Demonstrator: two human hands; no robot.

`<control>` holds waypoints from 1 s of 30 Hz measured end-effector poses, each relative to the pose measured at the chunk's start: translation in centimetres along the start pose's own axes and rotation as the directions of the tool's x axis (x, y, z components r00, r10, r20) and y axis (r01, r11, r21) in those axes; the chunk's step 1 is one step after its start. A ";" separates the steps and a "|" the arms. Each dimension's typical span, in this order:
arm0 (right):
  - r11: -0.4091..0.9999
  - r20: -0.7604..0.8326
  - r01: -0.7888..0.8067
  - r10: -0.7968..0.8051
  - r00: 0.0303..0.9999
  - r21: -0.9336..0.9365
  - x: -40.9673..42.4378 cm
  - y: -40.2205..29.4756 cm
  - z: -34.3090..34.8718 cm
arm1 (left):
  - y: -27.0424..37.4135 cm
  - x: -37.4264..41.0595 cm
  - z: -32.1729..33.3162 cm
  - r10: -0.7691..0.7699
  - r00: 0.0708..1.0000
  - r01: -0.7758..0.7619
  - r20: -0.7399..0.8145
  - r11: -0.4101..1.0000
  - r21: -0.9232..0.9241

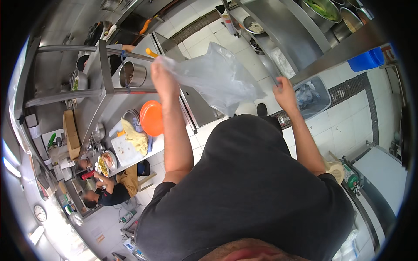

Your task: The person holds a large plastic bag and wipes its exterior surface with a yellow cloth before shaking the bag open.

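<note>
My left hand [164,78] grips one end of a translucent plastic bag [217,73]. The bag stretches out to the right, loose and crumpled, above the tiled floor in front of my body. Beyond the bag's far end, my right hand [285,94] is apart from it with curled fingers, close to the edge of a steel work table. Whether anything small sits in those fingers cannot be made out. A grey plastic bin [321,106] with crumpled plastic [307,94] inside stands just right of that hand.
On the left counter are an orange plate [152,118], a yellow cloth [135,137], a white cutting board [122,151] and a steel pot [135,74]. A seated person [114,192] is at its lower end. Steel shelving [287,29] holds food pans at upper right, near a blue container [365,61].
</note>
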State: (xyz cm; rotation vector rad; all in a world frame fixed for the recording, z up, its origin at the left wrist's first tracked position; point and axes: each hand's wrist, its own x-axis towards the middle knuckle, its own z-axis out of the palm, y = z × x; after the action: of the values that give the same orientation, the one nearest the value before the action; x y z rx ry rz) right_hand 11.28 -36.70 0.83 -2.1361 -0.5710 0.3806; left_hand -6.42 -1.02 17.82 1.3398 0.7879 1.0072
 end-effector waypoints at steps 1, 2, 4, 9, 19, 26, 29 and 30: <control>0.985 0.060 0.045 -0.055 0.997 0.164 0.4 -3.9 -0.6 | -0.8 -0.7 0.8 0.030 0.999 -0.032 0.025 0.998 0.058; 0.943 0.102 0.073 -0.111 0.989 0.324 0.7 -7.2 -0.8 | -0.6 -2.2 2.5 0.008 0.997 -0.022 0.082 0.986 0.164; 0.867 0.225 0.213 -0.341 0.913 0.451 1.1 -12.3 -0.2 | 0.9 -5.6 6.6 -0.047 0.982 -0.022 0.183 0.933 0.360; 0.841 0.256 0.377 -0.491 0.833 0.388 3.7 -16.0 3.6 | 2.1 -10.8 10.2 -0.048 0.930 -0.251 0.363 0.640 0.727; 0.880 0.392 0.161 -0.354 0.849 0.446 3.9 -14.9 -1.7 | -6.8 -14.2 -0.2 -0.231 0.970 -0.043 0.081 0.163 0.986; 0.904 0.527 0.418 -0.315 0.790 -0.087 0.5 -12.6 -10.1 | -7.7 -18.6 -6.2 -0.222 0.975 0.035 -0.008 0.120 0.992; 0.873 0.493 0.365 -0.174 0.852 -0.323 -2.3 -10.5 -13.0 | -9.0 -20.8 -10.4 -0.292 0.954 0.116 -0.067 0.154 0.981; 0.849 0.471 0.336 -0.120 0.874 -0.407 -3.4 -9.3 -13.4 | -8.9 -21.7 -11.1 -0.347 0.935 0.129 -0.079 0.124 0.984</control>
State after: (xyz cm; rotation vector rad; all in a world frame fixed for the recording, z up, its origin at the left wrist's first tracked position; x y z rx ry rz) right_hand 12.16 -42.75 16.37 -2.4187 -1.2884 0.6332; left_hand -23.85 -16.00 5.85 2.2650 1.6263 -0.1120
